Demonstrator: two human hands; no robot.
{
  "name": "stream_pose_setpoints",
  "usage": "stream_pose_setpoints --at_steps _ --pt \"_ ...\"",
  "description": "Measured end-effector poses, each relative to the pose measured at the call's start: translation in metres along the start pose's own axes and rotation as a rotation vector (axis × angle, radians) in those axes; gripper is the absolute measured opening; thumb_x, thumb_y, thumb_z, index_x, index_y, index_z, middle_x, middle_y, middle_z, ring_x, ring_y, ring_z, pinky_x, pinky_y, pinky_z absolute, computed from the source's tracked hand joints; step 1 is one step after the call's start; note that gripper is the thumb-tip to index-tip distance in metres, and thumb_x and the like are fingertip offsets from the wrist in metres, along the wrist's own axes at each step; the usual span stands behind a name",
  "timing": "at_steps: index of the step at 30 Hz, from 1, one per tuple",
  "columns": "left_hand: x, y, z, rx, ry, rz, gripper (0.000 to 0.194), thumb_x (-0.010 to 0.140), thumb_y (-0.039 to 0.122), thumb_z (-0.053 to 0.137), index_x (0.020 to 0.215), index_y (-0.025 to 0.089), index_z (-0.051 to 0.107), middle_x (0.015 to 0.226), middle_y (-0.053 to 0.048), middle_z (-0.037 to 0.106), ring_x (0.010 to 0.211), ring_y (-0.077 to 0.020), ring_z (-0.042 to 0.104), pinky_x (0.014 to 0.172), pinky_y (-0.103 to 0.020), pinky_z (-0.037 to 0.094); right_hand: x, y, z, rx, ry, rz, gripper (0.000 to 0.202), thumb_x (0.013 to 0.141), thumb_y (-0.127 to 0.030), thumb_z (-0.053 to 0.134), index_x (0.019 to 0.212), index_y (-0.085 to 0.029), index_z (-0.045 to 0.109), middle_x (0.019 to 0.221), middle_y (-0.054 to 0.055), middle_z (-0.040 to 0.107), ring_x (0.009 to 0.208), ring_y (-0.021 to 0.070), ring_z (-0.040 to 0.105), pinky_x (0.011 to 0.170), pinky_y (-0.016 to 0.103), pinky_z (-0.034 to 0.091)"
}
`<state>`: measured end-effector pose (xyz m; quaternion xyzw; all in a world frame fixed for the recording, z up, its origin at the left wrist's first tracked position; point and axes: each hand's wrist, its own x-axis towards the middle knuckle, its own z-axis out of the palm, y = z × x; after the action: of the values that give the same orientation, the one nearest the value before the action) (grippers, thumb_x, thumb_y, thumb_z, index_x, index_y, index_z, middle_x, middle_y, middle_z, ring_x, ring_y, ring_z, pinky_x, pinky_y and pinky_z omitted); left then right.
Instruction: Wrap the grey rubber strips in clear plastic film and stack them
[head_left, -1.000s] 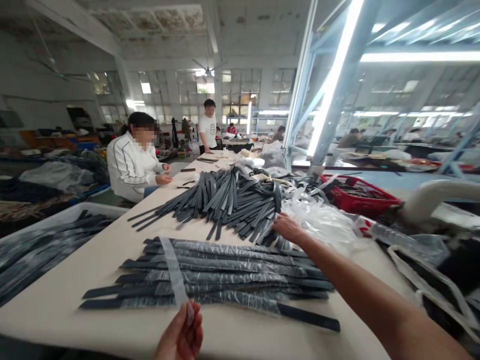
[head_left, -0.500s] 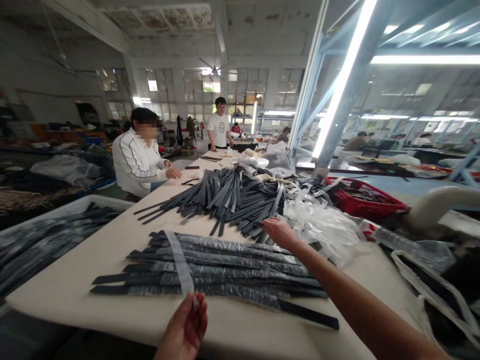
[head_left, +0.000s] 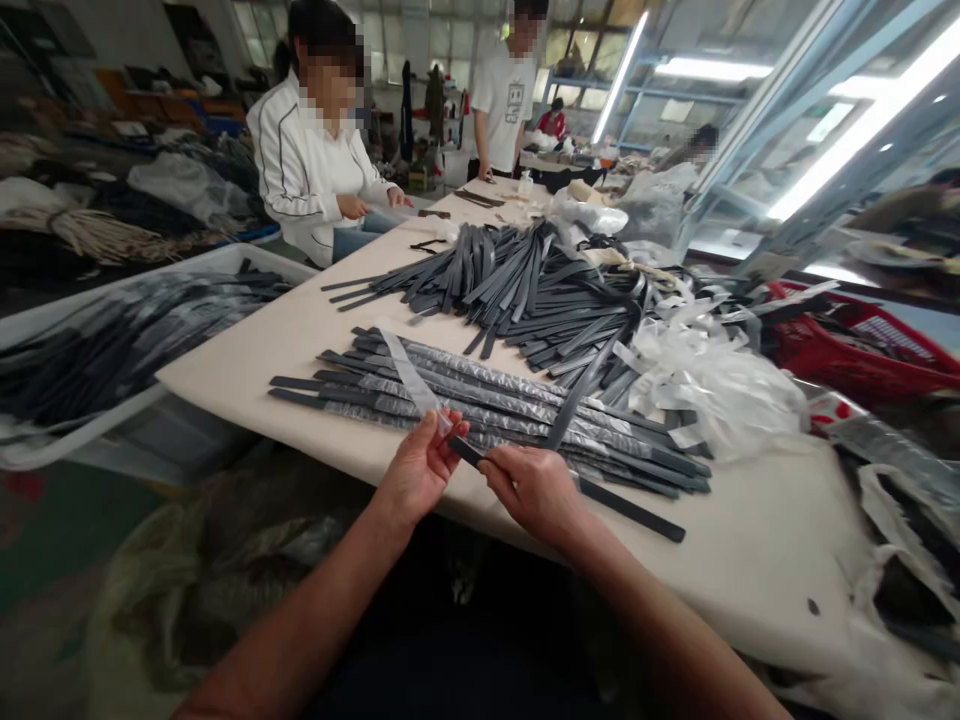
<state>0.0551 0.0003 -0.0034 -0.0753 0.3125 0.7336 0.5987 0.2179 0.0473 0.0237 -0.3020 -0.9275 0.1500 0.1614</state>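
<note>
My left hand (head_left: 426,458) pinches the end of a clear plastic sleeve (head_left: 409,370), which stretches away over the strips on the table. Closed on a dark grey strap (head_left: 574,408), my right hand (head_left: 534,492) holds its end at the mouth of the sleeve. The strap runs back from my right hand toward a big heap of loose dark straps (head_left: 517,285). Under both hands lies a row of straps in clear wrapping (head_left: 480,375), side by side, with bare ends showing. Whether the strap's tip is inside the sleeve, I cannot tell.
White plastic sleeves (head_left: 720,370) are piled on the right of the cream table (head_left: 247,360), near a red basket (head_left: 862,340). A white bin (head_left: 45,450) of wrapped straps stands at the left. A co-worker in a white jacket (head_left: 300,165) sits across; another person (head_left: 504,100) stands farther back.
My right hand has come from the heap to my left hand, bringing a strap along. My left hand still holds the sleeve. The view has tipped downward and shifted left.
</note>
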Motion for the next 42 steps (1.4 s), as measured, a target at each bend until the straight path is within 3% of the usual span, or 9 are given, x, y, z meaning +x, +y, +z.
stream_pose_setpoints --at_steps 9,15,19,23,26,32,36,39,42 --pt "0.000 -0.009 -0.011 0.061 -0.061 -0.017 0.006 0.083 0.018 0.072 0.082 0.014 0.069 0.081 -0.004 0.076 0.074 -0.0160 0.073 0.070 -0.025 0.059 0.004 -0.004 0.009 -0.068 0.031 0.065 0.034 0.097 -0.032 0.046 0.065 -0.021 0.054 0.062 0.001 0.065 0.053 0.0143 0.057 0.054 0.027 0.028" --pt "-0.001 -0.022 -0.013 0.131 -0.140 0.045 0.016 0.073 0.021 0.082 0.081 0.013 0.071 0.082 -0.006 0.076 0.075 -0.0146 0.072 0.072 -0.022 0.057 0.011 -0.001 0.018 -0.125 0.021 0.072 0.030 0.097 -0.034 0.048 0.072 -0.022 0.060 0.070 0.003 0.070 0.059 0.0173 0.063 0.055 0.027 0.033" --pt "0.007 -0.007 -0.009 0.059 -0.024 0.116 0.015 0.075 0.022 0.081 0.081 0.014 0.070 0.080 -0.004 0.075 0.071 -0.0134 0.071 0.069 -0.022 0.056 0.006 0.017 0.000 -0.084 -0.013 0.034 0.017 0.093 -0.039 0.057 0.096 -0.026 0.067 0.081 0.002 0.075 0.072 0.0212 0.069 0.062 0.028 0.041" --pt "0.009 0.009 -0.007 0.011 0.019 0.149 0.014 0.078 0.023 0.078 0.087 0.016 0.070 0.084 -0.003 0.075 0.069 -0.0122 0.070 0.061 -0.021 0.054 -0.013 0.032 -0.035 -0.249 0.021 0.014 0.025 0.097 -0.038 0.048 0.082 -0.027 0.066 0.076 0.003 0.074 0.069 0.0234 0.070 0.060 0.032 0.041" --pt "0.001 -0.008 -0.003 0.021 -0.027 0.062 0.017 0.076 0.023 0.080 0.089 0.015 0.072 0.088 -0.006 0.076 0.072 -0.0142 0.071 0.063 -0.023 0.057 -0.028 0.026 -0.049 -0.404 0.072 0.036 0.029 0.096 -0.040 0.047 0.073 -0.028 0.061 0.065 0.003 0.070 0.057 0.0238 0.068 0.052 0.033 0.035" --pt "-0.016 -0.060 0.006 0.089 -0.112 -0.107 0.013 0.076 0.021 0.080 0.085 0.015 0.073 0.090 -0.009 0.076 0.078 -0.0165 0.073 0.068 -0.023 0.059 -0.023 0.003 -0.034 -0.421 0.102 0.113 0.024 0.094 -0.035 0.049 0.073 -0.030 0.059 0.063 0.002 0.071 0.051 0.0233 0.067 0.047 0.034 0.026" --pt "-0.008 -0.039 0.019 0.085 -0.085 -0.021 0.005 0.086 0.012 0.068 0.088 0.014 0.073 0.088 -0.009 0.076 0.075 -0.0145 0.073 0.063 -0.021 0.058 -0.029 0.000 -0.058 -0.302 0.117 0.149 0.023 0.090 -0.040 0.058 0.070 -0.029 0.058 0.064 0.000 0.072 0.054 0.0221 0.068 0.048 0.032 0.031" --pt "0.003 -0.009 0.025 0.063 -0.023 0.076 0.012 0.091 0.009 0.060 0.091 0.013 0.071 0.083 -0.007 0.076 0.065 -0.0121 0.071 0.055 -0.019 0.057 -0.054 -0.003 -0.095 -0.258 0.101 0.133 0.022 0.088 -0.038 0.061 0.069 -0.028 0.059 0.060 -0.002 0.069 0.052 0.0188 0.066 0.047 0.030 0.031" --pt "0.009 0.001 0.022 0.064 0.000 0.099 0.014 0.092 0.009 0.056 0.093 0.012 0.070 0.081 -0.006 0.075 0.063 -0.0118 0.070 0.052 -0.019 0.056 -0.086 -0.006 -0.121 -0.206 0.083 0.145 0.022 0.091 -0.035 0.058 0.071 -0.027 0.063 0.060 -0.002 0.069 0.048 0.0158 0.063 0.047 0.028 0.032"
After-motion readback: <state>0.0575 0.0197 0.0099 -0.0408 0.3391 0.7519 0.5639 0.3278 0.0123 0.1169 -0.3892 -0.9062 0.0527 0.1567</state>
